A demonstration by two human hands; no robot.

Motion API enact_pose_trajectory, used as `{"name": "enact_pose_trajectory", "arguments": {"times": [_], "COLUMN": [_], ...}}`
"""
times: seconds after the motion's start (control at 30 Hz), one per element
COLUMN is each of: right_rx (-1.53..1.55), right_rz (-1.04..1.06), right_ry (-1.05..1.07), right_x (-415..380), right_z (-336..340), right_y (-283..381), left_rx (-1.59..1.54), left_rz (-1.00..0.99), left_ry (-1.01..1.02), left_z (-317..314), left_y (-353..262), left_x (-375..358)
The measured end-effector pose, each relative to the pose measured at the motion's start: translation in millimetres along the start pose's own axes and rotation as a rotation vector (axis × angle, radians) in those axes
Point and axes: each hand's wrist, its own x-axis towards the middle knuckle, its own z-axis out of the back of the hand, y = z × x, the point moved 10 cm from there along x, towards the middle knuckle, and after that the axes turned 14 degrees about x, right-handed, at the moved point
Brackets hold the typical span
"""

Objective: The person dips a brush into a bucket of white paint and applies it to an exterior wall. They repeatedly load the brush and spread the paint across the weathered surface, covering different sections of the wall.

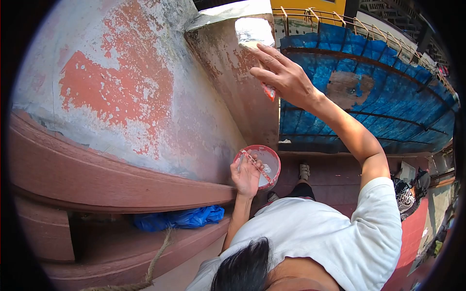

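Two bare hands show in the head view, taken here as a clock face. Toward 1 o'clock, the right hand (286, 80) reaches up to a concrete pillar (228, 58), its index and middle fingers extended and the others partly bent. A slim tool (270, 92) with a red and white end (the rest is hidden by the hand) juts out below the palm; how tightly the fingers close on it, I cannot tell. The fingertips are at the lower edge of a bright white patch (255, 33) near 12 o'clock; whether they touch it is unclear.

Just below the centre, toward 5 o'clock, the left hand (246, 179) is turned palm up, fingers curled round the paint-spattered strap handle (264, 175) of a red-rimmed bucket (277, 162). The bucket has whitish material inside (and white smears on its inner wall).

At 10 o'clock, flaking red paint (116, 97) covers part of a pale wall (194, 131). A reddish-brown ledge (116, 179) runs below it toward 8 o'clock. Crumpled blue plastic (182, 218) lies at 7 o'clock, with a rope (158, 257) nearby. A torn blue sheet (398, 92) spans 2 o'clock, behind thin bars.
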Motion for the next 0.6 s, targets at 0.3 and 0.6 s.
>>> {"name": "enact_pose_trajectory", "arguments": {"times": [0.3,0.6], "right_rx": [-0.047,0.108], "right_rz": [-0.015,-0.114], "right_ry": [0.006,0.254], "right_x": [-2,-89], "right_z": [-4,-90], "right_y": [-10,10], "left_rx": [0.004,0.005], "left_rz": [0.024,0.033], "left_ry": [-0.003,-0.012], "left_z": [-4,-7], "left_y": [2,0], "left_x": [2,1]}}
